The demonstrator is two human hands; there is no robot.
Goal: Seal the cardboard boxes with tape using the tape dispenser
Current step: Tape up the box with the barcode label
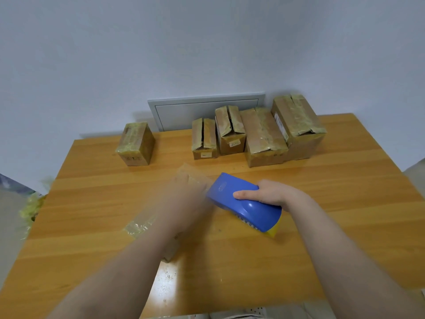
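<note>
My right hand [269, 194] grips the blue tape dispenser [243, 203] from above, holding it tilted over the middle of the wooden table [333, 203]. A strip of clear tape [193, 177] runs from the dispenser's front end up and to the left. My left hand [186, 196], blurred by motion, holds that strip right beside the dispenser. Several cardboard boxes with yellowish tape on them stand along the back edge: one alone at the left [135, 143], the others in a row at the right [264, 137].
A crumpled piece of clear tape [138, 226] lies on the table left of my left forearm. A bit of cardboard [170, 254] shows under that forearm. A grey wall panel [184, 111] sits behind the boxes. Yellowish tape scraps [32, 208] hang off the table's left edge.
</note>
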